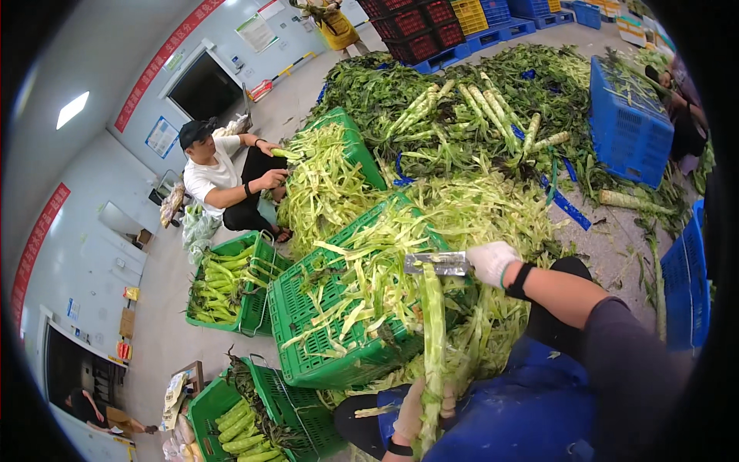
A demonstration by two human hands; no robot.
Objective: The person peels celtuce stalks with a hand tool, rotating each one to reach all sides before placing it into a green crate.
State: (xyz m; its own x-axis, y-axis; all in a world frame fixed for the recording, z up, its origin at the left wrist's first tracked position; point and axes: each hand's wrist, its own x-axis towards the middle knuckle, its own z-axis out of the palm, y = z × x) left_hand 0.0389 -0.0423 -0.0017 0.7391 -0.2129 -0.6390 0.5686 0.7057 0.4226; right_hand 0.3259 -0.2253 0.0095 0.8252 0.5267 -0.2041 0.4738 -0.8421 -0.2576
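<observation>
A long pale green celtuce stalk (433, 331) stands nearly upright in front of me. My left hand (410, 412), in a light glove, is closed round its lower part, close to my lap. My right hand (493, 263), in a white glove, is closed on a peeling knife (436, 264); the handle is hidden in the fist. Its flat metal blade lies across the stalk's upper end. Behind the blade, an overturned green crate (319, 366) is strewn with peel strips (385, 254). More peel is heaped beside my legs.
A co-worker (219, 173) sits at the far left, holding a stalk over another peel-covered green crate (354, 146). Green crates with peeled stalks (245, 431) stand to the left. Leafy unpeeled stalks (493, 112) lie piled ahead. Blue crates (627, 127) stand at the right.
</observation>
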